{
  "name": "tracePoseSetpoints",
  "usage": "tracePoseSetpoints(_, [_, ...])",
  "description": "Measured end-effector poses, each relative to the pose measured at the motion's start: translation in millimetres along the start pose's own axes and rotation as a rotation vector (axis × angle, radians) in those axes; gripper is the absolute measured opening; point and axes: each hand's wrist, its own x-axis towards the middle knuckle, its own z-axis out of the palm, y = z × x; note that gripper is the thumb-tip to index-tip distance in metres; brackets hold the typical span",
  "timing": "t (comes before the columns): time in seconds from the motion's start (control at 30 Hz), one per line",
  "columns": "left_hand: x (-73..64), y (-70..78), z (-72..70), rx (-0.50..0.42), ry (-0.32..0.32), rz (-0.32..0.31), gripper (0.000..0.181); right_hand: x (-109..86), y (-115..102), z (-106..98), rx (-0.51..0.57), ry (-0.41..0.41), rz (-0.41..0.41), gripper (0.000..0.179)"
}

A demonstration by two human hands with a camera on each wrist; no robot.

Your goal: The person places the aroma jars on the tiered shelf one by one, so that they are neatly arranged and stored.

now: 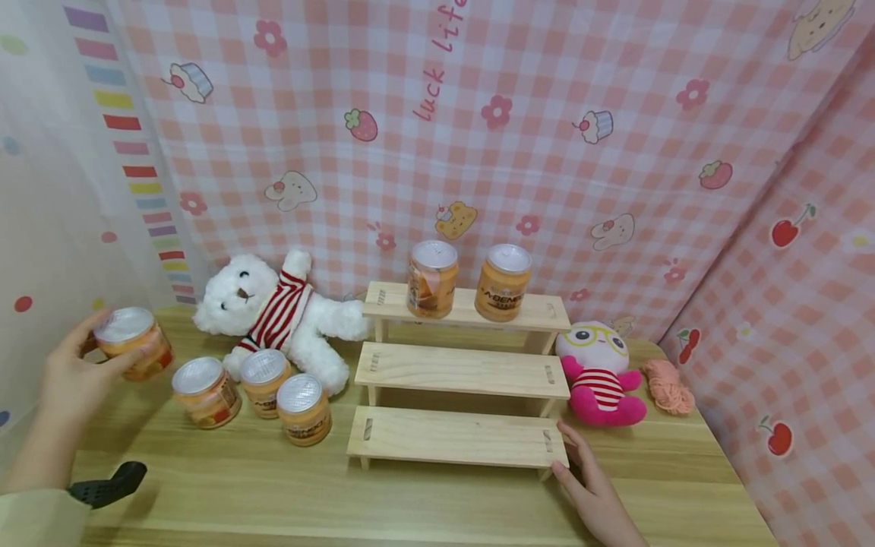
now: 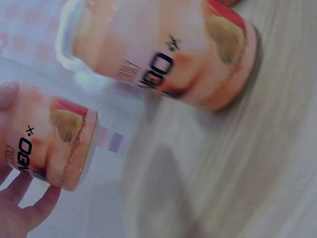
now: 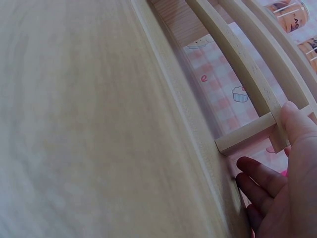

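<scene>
At the far left, my left hand (image 1: 75, 372) grips an orange-labelled can (image 1: 140, 353) with a silver lid, thumb in front and fingers behind. In the left wrist view the fingers curl round this can (image 2: 49, 134). Several matching cans (image 1: 205, 391) stand on the table just right of it. My right hand (image 1: 591, 486) holds the right end of the lowest step of a three-tier wooden stand (image 1: 458, 437). The thumb (image 3: 292, 119) lies against the step's end in the right wrist view; the lower fingers hang loosely beneath. Two cans (image 1: 433, 281) (image 1: 503, 285) stand on the top step.
A white teddy bear (image 1: 273, 304) in a striped shirt leans behind the cans on the left. Right of the stand sit a pink plush doll (image 1: 604, 380) and a pink yarn bundle (image 1: 668, 387). Checked curtains (image 1: 410, 167) hang behind the wooden table (image 1: 273, 494).
</scene>
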Motion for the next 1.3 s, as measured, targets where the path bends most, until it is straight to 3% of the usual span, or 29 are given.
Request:
tracePoseSetpoints(0.43, [-9.1, 29.5, -11.3, -0.052, 0.104, 0.027, 0.074, 0.3, -1.8, 0.0, 0.004, -0.001, 0.004, 0.051])
tracePoseSetpoints(0.77, [-28.3, 73.7, -11.1, -0.138, 0.134, 0.032, 0.073, -0.5, -2.5, 0.2, -0.011, 0.003, 0.023, 0.052])
tracePoseSetpoints(1.0, [-46.7, 105.8, -3.6, -0.228, 0.093, 0.116, 0.07, 0.0, -1.0, 0.2, -0.014, 0.003, 0.027, 0.052])
tracePoseSetpoints(1.3, [-68.6, 137.6, 18.0, -0.286, 0.005, 0.236, 0.07, -0.3, -1.0, 0.4, -0.011, 0.006, 0.008, 0.051])
